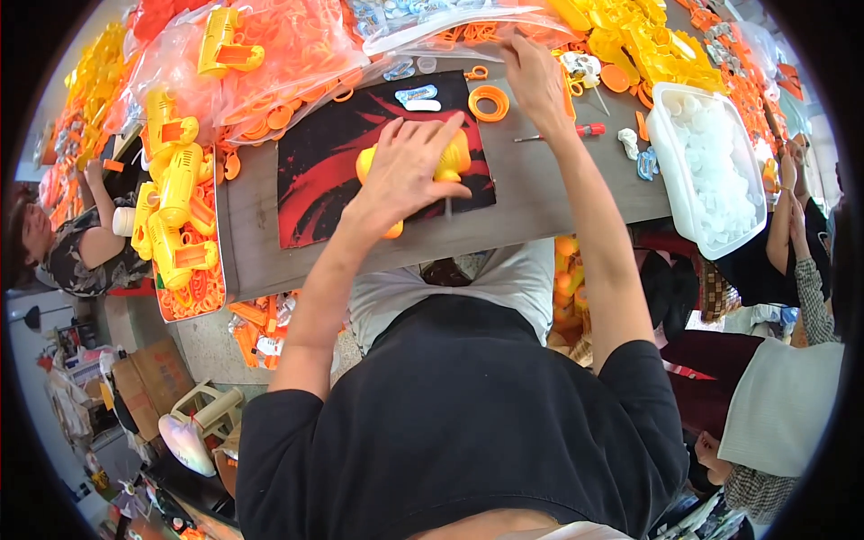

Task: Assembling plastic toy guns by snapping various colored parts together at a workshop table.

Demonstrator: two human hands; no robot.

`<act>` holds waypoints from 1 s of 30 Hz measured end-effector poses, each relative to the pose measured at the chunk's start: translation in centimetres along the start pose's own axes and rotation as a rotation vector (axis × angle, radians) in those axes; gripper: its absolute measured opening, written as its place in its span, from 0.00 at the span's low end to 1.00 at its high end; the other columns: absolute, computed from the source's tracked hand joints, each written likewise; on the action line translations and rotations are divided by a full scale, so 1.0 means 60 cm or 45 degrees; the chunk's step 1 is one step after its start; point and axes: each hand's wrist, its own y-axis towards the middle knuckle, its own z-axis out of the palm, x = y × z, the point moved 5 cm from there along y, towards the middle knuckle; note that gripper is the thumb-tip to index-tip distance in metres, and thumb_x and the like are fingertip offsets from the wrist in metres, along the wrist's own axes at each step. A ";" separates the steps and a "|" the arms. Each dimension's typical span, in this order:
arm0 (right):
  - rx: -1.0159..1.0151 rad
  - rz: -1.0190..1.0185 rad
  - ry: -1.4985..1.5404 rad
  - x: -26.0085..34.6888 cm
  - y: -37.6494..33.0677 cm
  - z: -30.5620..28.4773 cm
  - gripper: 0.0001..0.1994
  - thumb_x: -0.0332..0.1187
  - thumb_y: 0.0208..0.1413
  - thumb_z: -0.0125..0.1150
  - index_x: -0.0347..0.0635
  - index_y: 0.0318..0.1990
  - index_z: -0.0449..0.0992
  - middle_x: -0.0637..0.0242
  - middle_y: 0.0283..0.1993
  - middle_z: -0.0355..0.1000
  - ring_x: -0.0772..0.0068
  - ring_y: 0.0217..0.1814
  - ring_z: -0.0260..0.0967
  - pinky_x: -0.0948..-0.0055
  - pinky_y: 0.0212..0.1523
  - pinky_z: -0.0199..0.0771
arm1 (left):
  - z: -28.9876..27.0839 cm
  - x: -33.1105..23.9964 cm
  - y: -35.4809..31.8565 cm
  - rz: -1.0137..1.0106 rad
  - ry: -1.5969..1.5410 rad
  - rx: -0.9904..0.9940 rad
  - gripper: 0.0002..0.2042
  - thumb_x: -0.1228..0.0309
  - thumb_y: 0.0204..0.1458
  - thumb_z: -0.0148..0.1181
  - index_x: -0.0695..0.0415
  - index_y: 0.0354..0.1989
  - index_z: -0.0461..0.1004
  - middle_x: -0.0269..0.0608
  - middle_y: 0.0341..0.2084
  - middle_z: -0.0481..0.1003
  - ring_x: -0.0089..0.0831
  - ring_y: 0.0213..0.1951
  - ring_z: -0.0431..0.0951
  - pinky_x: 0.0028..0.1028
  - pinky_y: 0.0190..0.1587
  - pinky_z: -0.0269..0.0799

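My left hand (407,169) lies spread over a yellow plastic toy part (452,158) on a black-and-red mat (333,180), pressing it down. My right hand (533,76) reaches far across the grey table (540,193) into a pile of orange plastic pieces under clear bags; whether its fingers grip anything is hidden. An orange ring (489,103) rests on the mat's far right corner, close to my right wrist. A red-handled screwdriver (565,133) lies just right of my right forearm.
Finished yellow toy guns (175,193) pile up at the left with orange parts. A white tub (711,171) of clear pieces stands at the right. More yellow parts (643,40) lie at the far right. Other people sit at the left and right edges.
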 end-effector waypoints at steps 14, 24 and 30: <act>0.219 -0.212 -0.049 0.046 0.023 -0.009 0.10 0.34 0.59 0.60 0.34 0.34 0.76 0.53 0.27 0.73 0.54 0.28 0.71 0.62 0.29 0.66 | 0.009 0.084 -0.118 -0.574 -0.867 -0.406 0.22 0.73 0.49 0.66 0.58 0.55 0.74 0.45 0.50 0.71 0.37 0.52 0.74 0.31 0.56 0.70; 0.726 -0.092 0.322 0.181 -0.124 0.019 0.09 0.37 0.57 0.64 0.42 0.38 0.79 0.70 0.24 0.65 0.80 0.28 0.59 0.77 0.30 0.60 | 0.024 0.062 -0.101 -0.649 -1.238 -0.292 0.23 0.69 0.53 0.67 0.59 0.58 0.70 0.39 0.54 0.67 0.30 0.57 0.71 0.32 0.62 0.67; 0.758 -0.084 0.248 0.187 -0.126 0.026 0.08 0.37 0.54 0.65 0.44 0.38 0.81 0.67 0.23 0.62 0.73 0.29 0.60 0.72 0.32 0.62 | 0.047 0.076 -0.101 -0.818 -1.534 -0.342 0.17 0.68 0.57 0.64 0.61 0.53 0.74 0.38 0.41 0.75 0.22 0.41 0.77 0.22 0.42 0.76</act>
